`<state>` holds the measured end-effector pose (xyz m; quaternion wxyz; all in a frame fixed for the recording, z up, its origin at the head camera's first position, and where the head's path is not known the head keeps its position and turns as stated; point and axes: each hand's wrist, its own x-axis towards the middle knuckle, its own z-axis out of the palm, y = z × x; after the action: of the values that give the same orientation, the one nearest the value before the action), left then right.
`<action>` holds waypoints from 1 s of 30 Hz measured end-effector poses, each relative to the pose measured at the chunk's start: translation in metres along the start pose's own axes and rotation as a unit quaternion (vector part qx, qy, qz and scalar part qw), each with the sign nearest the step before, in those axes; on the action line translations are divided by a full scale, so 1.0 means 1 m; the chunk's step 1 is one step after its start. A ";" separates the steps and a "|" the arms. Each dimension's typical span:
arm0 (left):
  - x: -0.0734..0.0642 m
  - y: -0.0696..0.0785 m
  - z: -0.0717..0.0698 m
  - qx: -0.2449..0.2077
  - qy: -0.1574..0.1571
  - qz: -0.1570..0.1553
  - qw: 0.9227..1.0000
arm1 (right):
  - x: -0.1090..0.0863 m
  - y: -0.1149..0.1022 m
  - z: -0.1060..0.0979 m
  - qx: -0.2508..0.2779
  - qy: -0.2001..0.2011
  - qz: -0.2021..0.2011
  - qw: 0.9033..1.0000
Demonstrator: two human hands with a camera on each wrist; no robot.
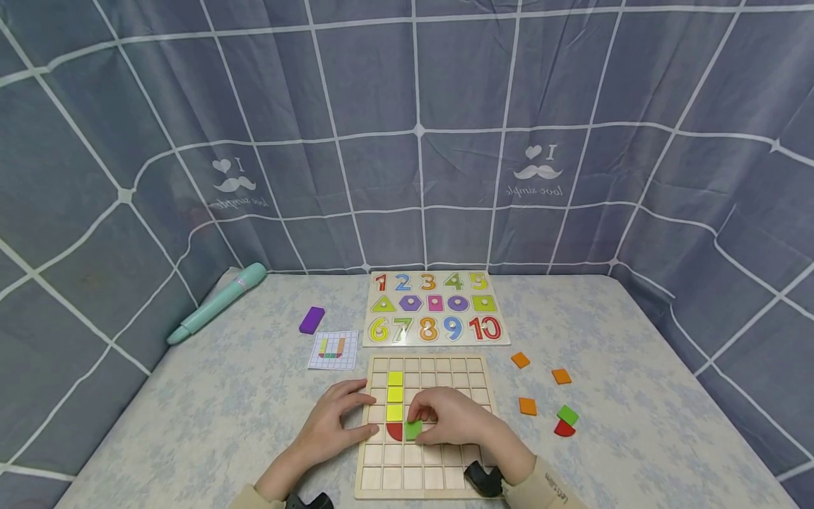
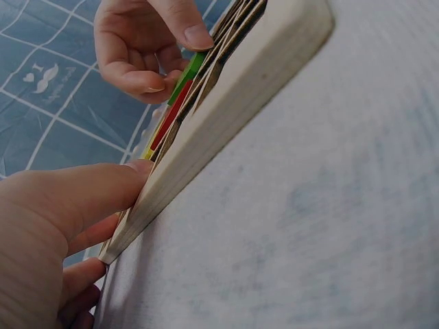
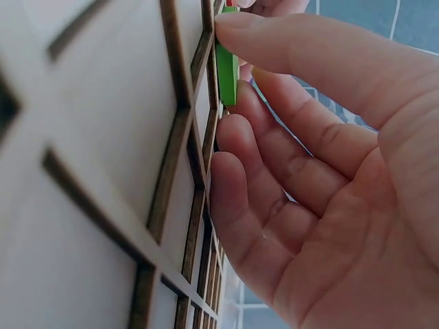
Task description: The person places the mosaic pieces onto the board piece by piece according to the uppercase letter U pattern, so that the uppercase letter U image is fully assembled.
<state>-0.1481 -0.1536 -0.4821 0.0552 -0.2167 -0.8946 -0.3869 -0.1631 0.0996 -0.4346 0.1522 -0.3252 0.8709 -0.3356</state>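
Observation:
A wooden grid board (image 1: 422, 478) lies flat, with three yellow square tiles (image 1: 395, 394) in one column and a red quarter-round tile (image 1: 395, 430) below them. My right hand (image 1: 454, 417) pinches a green square tile (image 1: 413, 430) between thumb and fingers, just right of the red one. The right wrist view shows the thumb on one end of that green tile (image 3: 227, 65), low against the grid. My left hand (image 1: 332, 423) rests at the board's left edge, its thumb (image 2: 103, 192) touching the frame and its fingers spread along the side.
Right of the board lie orange tiles (image 1: 527, 406), a green tile (image 1: 568, 415) and a red quarter-round piece (image 1: 564, 428). Behind it is a number puzzle (image 1: 436, 339). A pattern card (image 1: 333, 350), purple block (image 1: 311, 320) and teal wand-shaped object (image 1: 217, 302) lie to the left.

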 end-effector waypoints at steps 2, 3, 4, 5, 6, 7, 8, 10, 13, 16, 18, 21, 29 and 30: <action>0.000 0.000 0.000 0.000 0.001 0.001 1.000 | 0.000 0.000 0.000 0.000 0.000 0.001 1.000; 0.000 0.001 0.000 -0.001 0.001 0.002 1.000 | 0.000 0.000 0.000 -0.001 0.000 0.001 1.000; 0.000 0.001 0.000 -0.002 0.001 0.001 1.000 | 0.001 0.001 0.001 -0.001 0.000 0.001 1.000; 0.000 0.001 0.000 -0.002 0.001 0.002 1.000 | 0.001 0.001 0.001 -0.001 0.000 0.000 1.000; 0.000 0.001 0.000 -0.002 0.001 0.001 1.000 | 0.001 0.002 0.001 0.000 0.000 -0.001 1.000; 0.000 0.001 0.000 -0.002 0.001 0.000 1.000 | 0.001 0.002 0.002 0.000 0.000 -0.002 1.000; 0.000 0.001 0.000 -0.001 0.001 -0.001 1.000 | 0.002 0.002 0.002 0.000 0.000 -0.002 1.000; 0.000 0.000 0.001 0.000 0.001 -0.001 1.000 | 0.002 0.003 0.002 0.000 0.001 -0.002 1.000; 0.000 0.000 0.000 -0.001 0.000 -0.002 1.000 | 0.002 0.003 0.002 0.001 0.002 -0.001 1.000; 0.000 0.000 0.000 -0.004 -0.001 -0.006 1.000 | 0.002 0.004 0.002 0.000 0.003 -0.001 1.000; 0.000 0.001 0.000 -0.002 -0.001 -0.007 1.000 | 0.002 0.004 0.002 0.000 0.003 -0.002 1.000; 0.000 0.001 0.001 0.002 0.000 -0.006 1.000 | 0.002 0.004 0.002 0.000 0.003 -0.002 1.000; 0.001 0.001 0.001 0.001 0.001 -0.007 1.000 | 0.000 0.003 0.001 0.002 0.002 -0.005 1.000; 0.001 0.001 0.001 0.001 0.000 -0.009 1.000 | 0.000 0.003 0.001 0.006 0.000 -0.006 1.000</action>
<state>-0.1483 -0.1522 -0.4820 0.0519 -0.2091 -0.8967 -0.3867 -0.1643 0.1013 -0.4372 0.1517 -0.3296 0.8668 -0.3422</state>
